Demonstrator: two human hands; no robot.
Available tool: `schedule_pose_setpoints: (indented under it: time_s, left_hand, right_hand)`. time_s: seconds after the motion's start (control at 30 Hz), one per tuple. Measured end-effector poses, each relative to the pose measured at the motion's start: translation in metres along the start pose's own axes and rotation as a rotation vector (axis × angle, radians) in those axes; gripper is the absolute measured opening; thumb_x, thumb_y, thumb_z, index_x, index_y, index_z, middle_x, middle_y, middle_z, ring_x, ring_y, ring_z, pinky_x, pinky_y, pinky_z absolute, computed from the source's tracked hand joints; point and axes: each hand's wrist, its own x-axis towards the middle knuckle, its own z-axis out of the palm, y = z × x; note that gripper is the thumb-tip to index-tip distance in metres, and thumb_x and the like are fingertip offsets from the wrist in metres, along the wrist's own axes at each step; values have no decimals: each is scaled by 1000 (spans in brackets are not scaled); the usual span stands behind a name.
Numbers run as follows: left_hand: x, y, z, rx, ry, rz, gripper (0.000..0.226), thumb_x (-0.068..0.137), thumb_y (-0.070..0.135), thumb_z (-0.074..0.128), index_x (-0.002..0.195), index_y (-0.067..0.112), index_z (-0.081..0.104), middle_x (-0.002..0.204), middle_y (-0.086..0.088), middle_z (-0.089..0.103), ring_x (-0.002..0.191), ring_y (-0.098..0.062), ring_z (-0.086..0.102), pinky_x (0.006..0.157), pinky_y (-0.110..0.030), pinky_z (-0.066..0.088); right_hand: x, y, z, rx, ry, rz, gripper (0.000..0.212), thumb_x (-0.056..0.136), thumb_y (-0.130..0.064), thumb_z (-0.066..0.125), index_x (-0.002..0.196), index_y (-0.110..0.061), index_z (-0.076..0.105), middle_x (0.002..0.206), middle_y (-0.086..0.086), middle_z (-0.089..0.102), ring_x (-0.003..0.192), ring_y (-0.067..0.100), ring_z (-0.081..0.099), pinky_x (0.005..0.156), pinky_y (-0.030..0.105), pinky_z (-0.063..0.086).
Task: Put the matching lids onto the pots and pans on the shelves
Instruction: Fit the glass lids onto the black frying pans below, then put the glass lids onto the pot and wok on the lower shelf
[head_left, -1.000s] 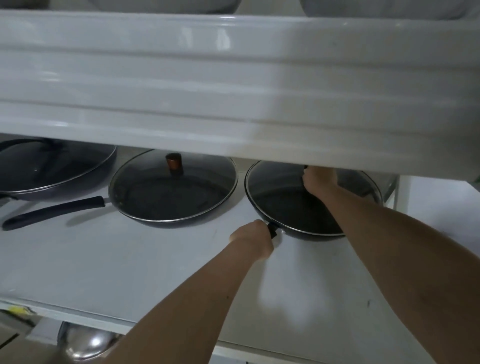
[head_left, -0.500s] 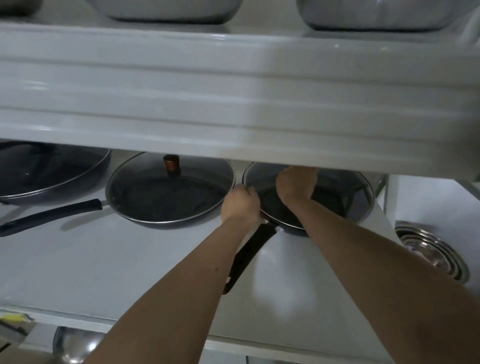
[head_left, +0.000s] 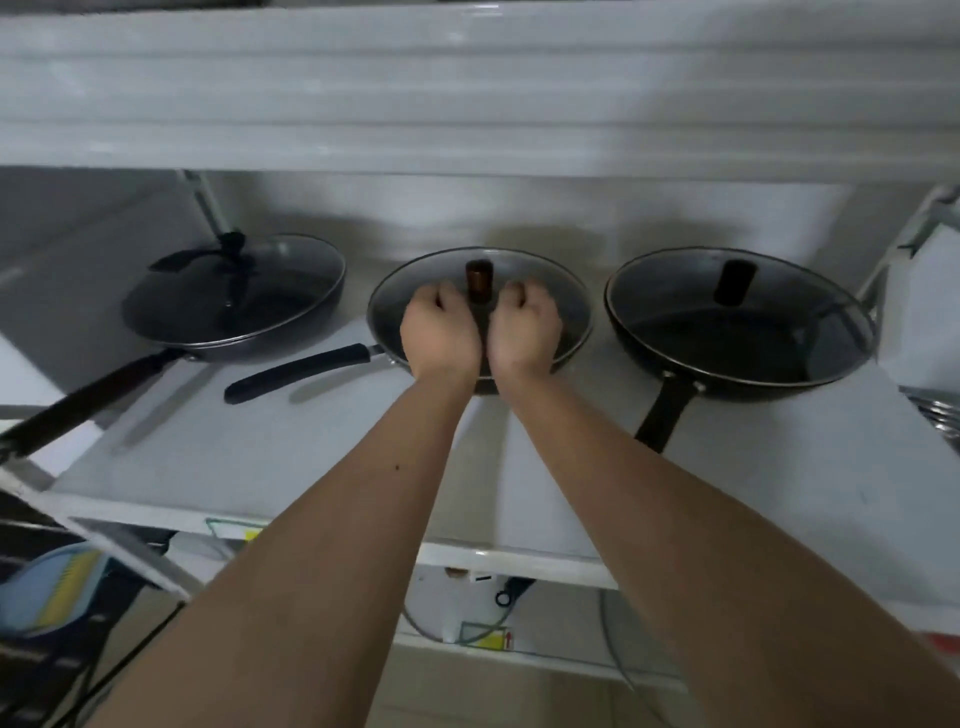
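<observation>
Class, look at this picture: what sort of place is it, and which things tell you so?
Probably a kitchen storeroom or cookware shop. Three lidded frying pans, left, middle and right, stand in a row on a white shelf, with another shelf above.

The person is wearing nothing on either forearm — no sleeves showing — left hand (head_left: 440, 332) and right hand (head_left: 525, 328) both bare

No legible text — stickers too blurred
</observation>
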Motion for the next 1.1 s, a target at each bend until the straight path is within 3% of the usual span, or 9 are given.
schedule_pose_setpoints:
  time_s: [0.13,0.23,0.43,0.57,0.67,0.83,0.9,1.0,1.1]
  left_hand:
    - [8,-28,-57,-76,-8,17,34,98,16,38,66,11,49,59,2,46,55,-14,42,50,-25,32]
    - [16,-51,-90,-133,9,10,30,96,15,41,68,10,52,64,-2,52,64,-20,49,63,-29,40]
    - [17,-109,-147,-158,69,-57,37,96,19,40,60,22,49,67,-5,58,69,-23,55,69,-34,47]
    - [11,-151,-172,-135,159,-83,32,96,18,41,67,16,53,62,-2,55,64,-19,53,64,-32,45]
    - [-2,-190,-183,-92,223,-78,31,96,19,41,69,11,53,60,-2,52,61,-18,49,60,-33,42]
    - [-22,-261,-192,-40,345,-101,40,95,10,42,55,14,40,52,1,40,50,-12,35,46,-17,29]
    - [-25,-287,-190,-6,352,-141,39,94,8,42,55,13,41,52,2,41,50,-11,35,42,-14,30]
    - [-21,-321,-178,35,352,-216,45,94,6,40,51,15,32,50,1,34,47,-11,28,38,-15,28]
    - [-6,-354,-160,35,309,-239,45,93,7,41,50,17,32,51,1,34,49,-12,30,45,-21,27]
  right_hand:
    - [-49,2,51,129,-18,59,22,95,-10,42,85,-11,61,73,2,58,81,28,60,79,39,50]
    - [-81,5,83,165,-21,68,23,93,-7,43,90,-3,65,69,-6,52,82,25,58,82,42,50]
    - [-138,26,133,259,-126,109,32,89,-6,44,65,-25,55,72,6,59,76,27,57,78,46,52]
    - [-173,53,155,281,-251,146,23,91,-4,43,77,-13,60,70,1,57,76,23,57,73,35,50]
    - [-199,84,168,287,-353,136,22,91,-5,44,77,-13,60,75,2,61,76,21,59,76,36,51]
    - [-234,147,182,298,-472,81,22,87,3,48,73,-9,61,66,-11,56,60,-8,54,61,8,41]
    - [-241,173,189,248,-501,75,24,87,2,49,70,-11,61,64,-13,54,58,-12,53,56,5,38]
    - [-240,207,201,183,-534,144,31,89,-3,48,63,-18,54,61,-9,55,58,1,51,59,19,40]
    - [-229,240,217,144,-508,186,22,90,-5,47,74,-9,62,66,1,59,68,20,52,67,30,43]
